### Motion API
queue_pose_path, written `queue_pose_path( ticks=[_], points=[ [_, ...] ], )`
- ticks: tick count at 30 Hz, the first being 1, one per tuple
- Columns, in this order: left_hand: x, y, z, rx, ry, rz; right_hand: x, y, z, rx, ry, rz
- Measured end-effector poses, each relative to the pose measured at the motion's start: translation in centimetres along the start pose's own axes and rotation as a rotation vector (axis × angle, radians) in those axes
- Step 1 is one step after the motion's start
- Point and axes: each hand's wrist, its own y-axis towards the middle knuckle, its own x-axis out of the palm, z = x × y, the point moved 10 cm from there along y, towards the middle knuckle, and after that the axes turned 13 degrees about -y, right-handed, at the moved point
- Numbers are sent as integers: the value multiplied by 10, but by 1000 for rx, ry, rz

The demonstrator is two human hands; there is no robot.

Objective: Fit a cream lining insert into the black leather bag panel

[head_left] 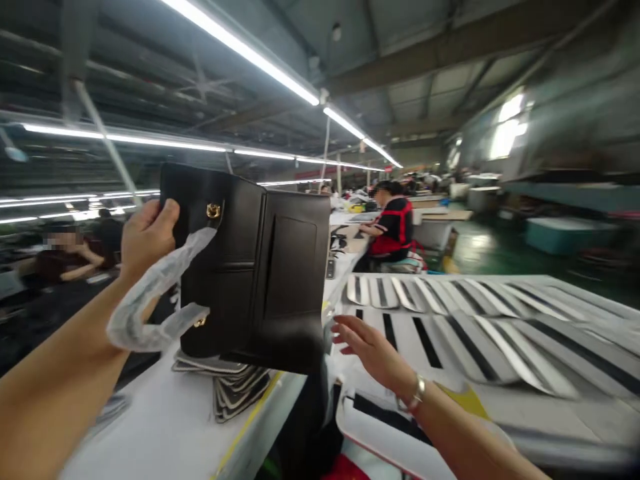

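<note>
My left hand [150,233] grips the upper left edge of a black leather handbag [220,267], thumb on its front. The bag is held up and spread out, with a seam down its middle and a stitched flat pocket on the right part. A handle [145,300] wrapped in clear plastic loops off its left side, fixed by gold-coloured hardware [213,211]. My right hand [365,343] is beside the bag's lower right edge, fingers stretched and apart, holding nothing. Below the bag, a stack of dark flat pieces [240,390] lies on the white tabletop [150,427].
Rows of grey and white panels with black strips [450,333] cover the table on the right. A co-worker [395,220] in black and red sits further along the bench. Another person [70,257] is at the left. A teal box [563,237] stands on the green floor.
</note>
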Motion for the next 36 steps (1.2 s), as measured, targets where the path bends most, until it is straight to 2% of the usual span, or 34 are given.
queue_pose_path(
  ticks=[3, 5, 8, 10, 13, 17, 20, 23, 25, 27, 30, 32, 34, 36],
  points=[
    [47, -45, 62, 224, -50, -64, -25, -16, 3, 90, 180, 100],
    [74, -82, 114, 458, -106, -121, -34, -34, -5, 109, 357, 46],
    [118, -145, 190, 839, -179, -335, -48, -63, -34, 29, 644, -91],
    [144, -188, 233, 1065, -192, -470, -68, -78, -48, -14, 709, -80],
    [177, -229, 280, 1216, -185, -590, -112, -92, -49, -35, 688, 69],
    [221, -258, 319, 1308, -203, -660, -188, -97, -40, -25, 592, 287],
    [263, -273, 335, 1392, -252, -733, -247, -86, -17, 156, 472, 383],
    [312, -280, 345, 1417, -307, -797, -301, -65, 13, 371, 363, 434],
    [340, -281, 349, 1405, -327, -837, -324, -47, 25, 427, 313, 416],
    [358, -280, 352, 1353, -347, -901, -335, -30, 25, 406, 284, 363],
    [365, -264, 349, 1156, -447, -1045, -334, -17, 2, 306, 246, 303],
    [361, -237, 336, 935, -532, -1080, -328, -16, -23, 244, 187, 271],
    [351, -202, 308, 714, -548, -944, -319, -20, -44, 207, 99, 247],
    [333, -177, 273, 582, -494, -725, -307, -29, -55, 194, 14, 240]
  ],
)
